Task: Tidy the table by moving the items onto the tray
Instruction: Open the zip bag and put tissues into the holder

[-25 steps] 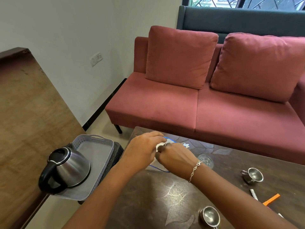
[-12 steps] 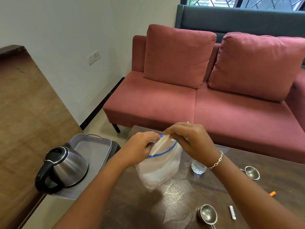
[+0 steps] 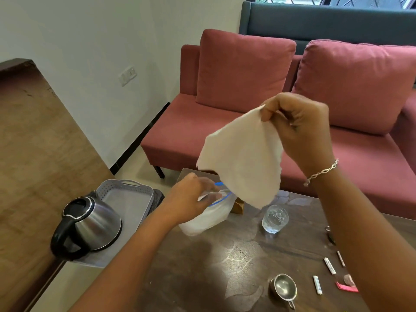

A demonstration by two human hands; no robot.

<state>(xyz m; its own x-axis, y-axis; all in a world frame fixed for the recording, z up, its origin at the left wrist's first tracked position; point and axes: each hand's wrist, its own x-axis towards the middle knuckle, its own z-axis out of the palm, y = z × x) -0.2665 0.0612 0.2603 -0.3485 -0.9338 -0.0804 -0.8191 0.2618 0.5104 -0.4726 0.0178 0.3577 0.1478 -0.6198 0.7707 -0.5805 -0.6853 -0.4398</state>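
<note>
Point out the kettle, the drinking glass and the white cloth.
kettle [image 3: 95, 224], head view, on its steel body.
drinking glass [image 3: 275, 219], head view, on its clear side wall.
white cloth [image 3: 243, 158], head view, on the middle of the hanging sheet.

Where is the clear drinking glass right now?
In the head view, the clear drinking glass stands upright on the dark table, right of the plastic bag held by the left hand.
</note>
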